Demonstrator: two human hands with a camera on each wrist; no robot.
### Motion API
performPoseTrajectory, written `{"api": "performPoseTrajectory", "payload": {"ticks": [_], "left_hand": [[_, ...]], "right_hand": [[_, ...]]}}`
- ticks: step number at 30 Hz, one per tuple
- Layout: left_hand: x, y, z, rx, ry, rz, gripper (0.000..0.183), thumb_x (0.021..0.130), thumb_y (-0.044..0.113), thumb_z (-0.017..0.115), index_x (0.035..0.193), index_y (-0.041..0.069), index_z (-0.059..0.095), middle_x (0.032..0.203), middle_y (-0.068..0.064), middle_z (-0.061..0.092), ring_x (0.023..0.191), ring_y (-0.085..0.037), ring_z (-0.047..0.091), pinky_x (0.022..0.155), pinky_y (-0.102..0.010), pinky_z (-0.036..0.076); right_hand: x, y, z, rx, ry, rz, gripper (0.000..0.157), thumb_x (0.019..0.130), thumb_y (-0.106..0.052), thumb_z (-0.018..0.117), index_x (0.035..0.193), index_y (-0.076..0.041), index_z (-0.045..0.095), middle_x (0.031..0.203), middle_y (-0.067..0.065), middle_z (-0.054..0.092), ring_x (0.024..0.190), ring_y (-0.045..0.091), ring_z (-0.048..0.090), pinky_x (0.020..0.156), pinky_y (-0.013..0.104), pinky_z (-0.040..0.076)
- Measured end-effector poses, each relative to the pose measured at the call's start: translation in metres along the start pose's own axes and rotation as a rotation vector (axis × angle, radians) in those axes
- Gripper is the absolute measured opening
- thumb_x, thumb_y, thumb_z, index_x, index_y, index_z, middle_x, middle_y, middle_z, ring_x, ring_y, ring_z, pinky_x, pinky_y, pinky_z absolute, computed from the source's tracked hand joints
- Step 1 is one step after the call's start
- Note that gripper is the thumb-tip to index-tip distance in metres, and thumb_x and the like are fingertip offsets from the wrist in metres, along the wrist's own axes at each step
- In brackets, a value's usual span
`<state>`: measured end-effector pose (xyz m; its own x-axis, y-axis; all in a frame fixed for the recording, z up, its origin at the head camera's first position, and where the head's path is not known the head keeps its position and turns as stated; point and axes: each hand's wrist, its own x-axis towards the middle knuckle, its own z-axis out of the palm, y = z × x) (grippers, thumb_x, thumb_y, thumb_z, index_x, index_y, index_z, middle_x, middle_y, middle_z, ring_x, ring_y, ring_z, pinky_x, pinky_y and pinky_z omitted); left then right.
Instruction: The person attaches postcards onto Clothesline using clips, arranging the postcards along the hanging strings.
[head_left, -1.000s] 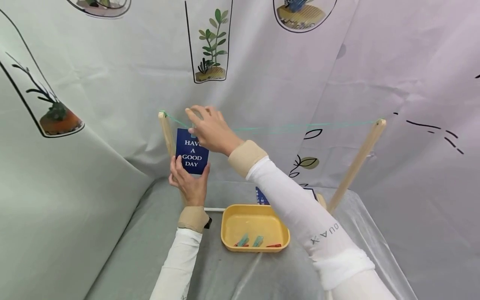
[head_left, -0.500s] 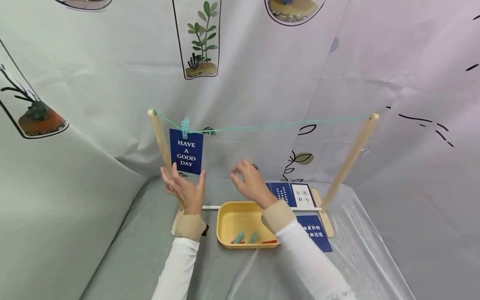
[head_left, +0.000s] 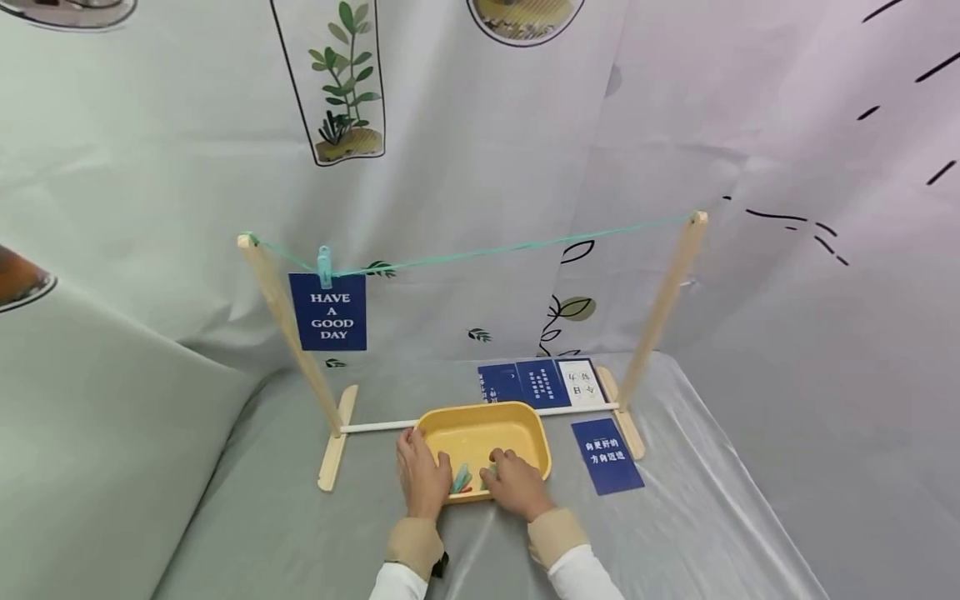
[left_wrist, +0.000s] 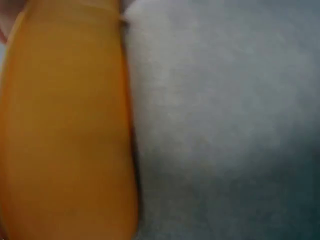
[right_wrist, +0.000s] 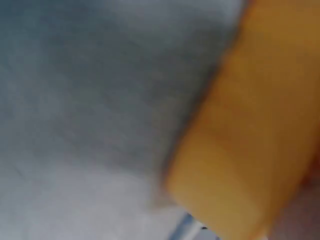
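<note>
Yellow, plastic-looking, rounded tray (head_left: 483,439) gripped at its left wall by the left hand (head_left: 424,478), thumb inside, fingers outside; fingers of the right hand (head_left: 519,483) curled down inside, near the small pale-teal clothes-pegs (head_left: 460,480) and a red peg (head_left: 466,491); cannot tell whether already pinching anything; reads as the peg-fetching step, likely calling next for a firm pinch on one peg and a clean lift; navy rectangular card (head_left: 330,329) with white lettering held by a teal plastic clip (head_left: 325,268) near the left end of the thin green string (head_left: 465,256); another dark-blue card (head_left: 609,468) flat right of the tray, lettered blue and white cards (head_left: 542,382) in a row behind, probably for hanging later.
</note>
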<state>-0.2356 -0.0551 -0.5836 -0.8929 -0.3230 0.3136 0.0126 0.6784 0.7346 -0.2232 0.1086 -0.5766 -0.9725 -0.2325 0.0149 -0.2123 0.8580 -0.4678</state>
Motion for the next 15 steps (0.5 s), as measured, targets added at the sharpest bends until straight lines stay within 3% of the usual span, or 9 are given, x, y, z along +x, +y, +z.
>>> {"api": "performPoseTrajectory", "payload": {"ticks": [3,5,11,15], "left_hand": [[0.0004,-0.0044,0.0037,0.152,-0.056,0.018,0.045,0.076,0.003,0.064,0.116,0.000,0.046,0.132,-0.020,0.032,0.117,-0.035,0.035,0.087,-0.052,0.035],[-0.0012,-0.0075,0.0042,0.202,-0.069,0.042,0.045,0.075,0.001,0.062,0.117,0.000,0.046,0.133,-0.020,0.031,0.117,-0.035,0.034,0.085,-0.052,0.036],[-0.0064,-0.0114,0.0056,0.349,-0.055,0.170,0.035,0.074,0.003,0.063,0.108,-0.003,0.056,0.130,-0.025,0.037,0.111,-0.040,0.041,0.085,-0.055,0.034],[-0.0022,-0.0024,0.0044,0.413,-0.104,0.231,0.029,0.075,0.015,0.067,0.099,-0.002,0.063,0.129,-0.029,0.037,0.110,-0.043,0.041,0.091,-0.059,0.028]], "right_hand": [[0.0028,0.0000,0.0069,-0.066,0.101,0.012,0.027,0.087,-0.033,0.056,0.102,-0.011,0.060,0.082,0.004,0.062,0.066,0.019,0.058,0.055,0.036,0.043],[0.0012,-0.0021,0.0095,-0.062,0.121,0.020,0.027,0.086,-0.032,0.057,0.102,-0.011,0.061,0.081,0.004,0.063,0.065,0.020,0.059,0.055,0.036,0.042],[-0.0007,-0.0021,0.0117,-0.057,0.083,0.037,0.026,0.084,-0.030,0.058,0.101,-0.012,0.063,0.077,0.001,0.063,0.062,0.015,0.056,0.053,0.032,0.041],[0.0053,0.0003,0.0074,-0.057,0.094,0.056,0.023,0.085,-0.029,0.057,0.099,-0.013,0.064,0.077,0.000,0.064,0.062,0.014,0.057,0.053,0.031,0.041]]}}
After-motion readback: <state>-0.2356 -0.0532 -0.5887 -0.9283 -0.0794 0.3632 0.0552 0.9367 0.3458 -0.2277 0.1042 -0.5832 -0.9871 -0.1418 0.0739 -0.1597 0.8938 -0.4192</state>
